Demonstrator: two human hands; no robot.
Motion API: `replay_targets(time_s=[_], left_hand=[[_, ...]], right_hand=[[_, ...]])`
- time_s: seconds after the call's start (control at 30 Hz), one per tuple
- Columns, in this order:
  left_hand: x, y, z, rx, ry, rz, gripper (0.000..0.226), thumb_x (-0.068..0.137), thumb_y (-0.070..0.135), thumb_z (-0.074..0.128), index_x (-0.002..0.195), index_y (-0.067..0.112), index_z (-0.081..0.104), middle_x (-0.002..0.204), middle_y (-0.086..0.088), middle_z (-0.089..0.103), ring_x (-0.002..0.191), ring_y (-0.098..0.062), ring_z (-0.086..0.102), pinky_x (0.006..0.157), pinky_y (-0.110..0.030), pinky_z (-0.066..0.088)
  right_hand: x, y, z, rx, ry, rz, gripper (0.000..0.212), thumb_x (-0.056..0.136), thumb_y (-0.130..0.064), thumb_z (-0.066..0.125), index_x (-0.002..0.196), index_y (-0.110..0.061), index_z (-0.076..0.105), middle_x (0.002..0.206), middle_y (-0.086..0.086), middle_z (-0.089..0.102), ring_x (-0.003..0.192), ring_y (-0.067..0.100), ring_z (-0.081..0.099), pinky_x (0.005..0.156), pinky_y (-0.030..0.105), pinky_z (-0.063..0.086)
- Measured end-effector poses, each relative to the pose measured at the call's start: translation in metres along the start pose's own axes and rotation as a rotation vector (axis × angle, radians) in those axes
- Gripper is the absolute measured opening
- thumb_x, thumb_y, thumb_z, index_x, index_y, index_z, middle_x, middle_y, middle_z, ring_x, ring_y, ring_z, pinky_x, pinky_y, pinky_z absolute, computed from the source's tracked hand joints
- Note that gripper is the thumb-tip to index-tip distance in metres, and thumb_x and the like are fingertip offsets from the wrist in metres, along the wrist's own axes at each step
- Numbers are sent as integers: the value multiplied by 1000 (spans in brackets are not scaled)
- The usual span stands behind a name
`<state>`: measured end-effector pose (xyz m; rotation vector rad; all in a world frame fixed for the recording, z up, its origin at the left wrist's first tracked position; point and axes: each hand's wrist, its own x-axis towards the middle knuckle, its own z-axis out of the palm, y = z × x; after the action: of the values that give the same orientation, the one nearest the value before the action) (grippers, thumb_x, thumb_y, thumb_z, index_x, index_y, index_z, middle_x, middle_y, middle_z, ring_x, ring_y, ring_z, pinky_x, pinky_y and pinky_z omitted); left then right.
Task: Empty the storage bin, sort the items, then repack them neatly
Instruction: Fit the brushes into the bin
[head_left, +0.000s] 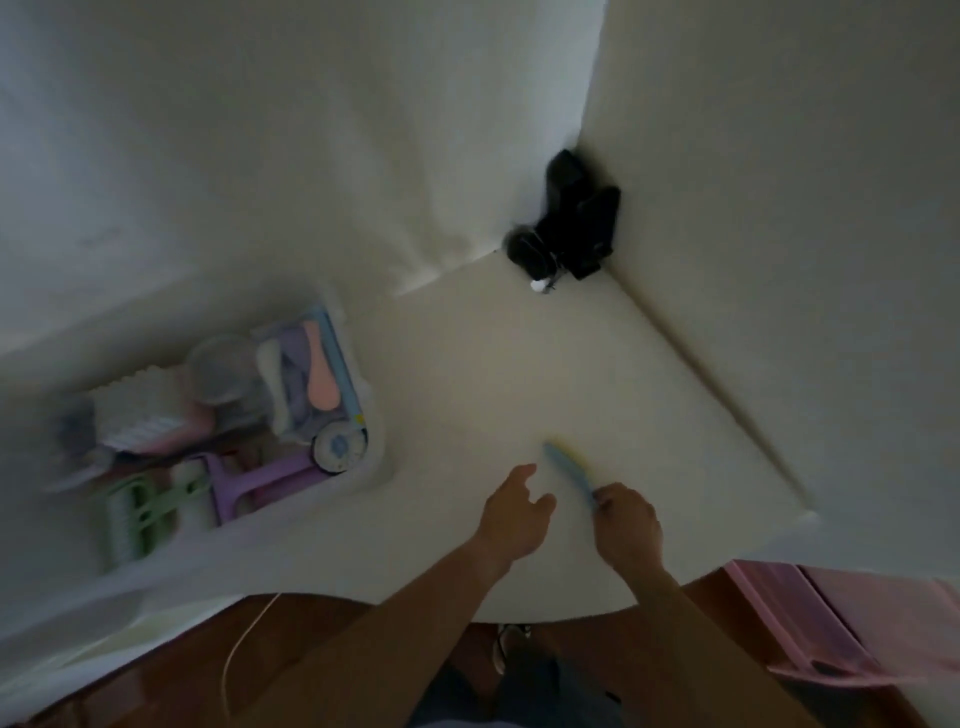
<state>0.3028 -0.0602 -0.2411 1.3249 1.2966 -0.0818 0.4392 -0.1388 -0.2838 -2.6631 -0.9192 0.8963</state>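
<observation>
Fingers (605, 501) around blue comb (569, 470)

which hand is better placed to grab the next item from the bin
Left, probably. The left hand is empty with loosely bent fingers and lies on the side nearer the bin, which is still full. The right hand is busy pinching a blue item.
</observation>
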Motion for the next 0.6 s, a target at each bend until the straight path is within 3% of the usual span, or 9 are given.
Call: replay_targets(time_s=[0.1,0.2,0.27,0.33,0.5,0.6], left_hand=[[-16,10,-21,-126,78,39,55,94,45,59,144,30,42,136,-2,56,120,-16,56,104,-29,45],[-46,23,-60,-417,163,204,47,84,54,68,125,34,55,114,-2,69,104,-19,67,94,-33,53],[-74,29,-97,-528,249,336,25,94,32,63,119,28,58,108,-5,71,99,-21,70,90,-35,55],[-103,29,-141,-614,347,475,25,97,14,56,123,16,58,109,-9,70,102,-26,68,91,-41,56],[-163,6,-264,-650,618,652,44,88,2,66,127,22,57,114,-8,70,106,-26,68,90,-43,56],[-178,-13,-323,-576,686,678,40,85,-1,70,119,18,63,105,4,73,99,-15,70,84,-33,59]], right_hand=[[-20,-28,-29,213,130,-174,20,93,-10,58,110,-19,62,105,1,62,81,15,63,63,24,51],[-63,-86,-66,434,102,-437,26,91,-9,63,108,-27,56,98,-12,65,81,5,67,67,24,53],[-88,-131,-80,473,33,-602,24,90,-12,65,107,-29,57,97,-16,66,84,1,68,70,21,54],[-104,-176,-86,513,-56,-728,23,89,-15,66,107,-28,59,99,-16,68,89,1,68,74,17,55],[-119,-285,-67,520,-229,-999,23,90,-11,67,109,-24,65,103,-13,69,96,2,67,82,17,53],[-125,-345,-37,505,-277,-1111,22,90,-9,67,105,-25,67,101,-12,70,95,1,67,84,19,53]])
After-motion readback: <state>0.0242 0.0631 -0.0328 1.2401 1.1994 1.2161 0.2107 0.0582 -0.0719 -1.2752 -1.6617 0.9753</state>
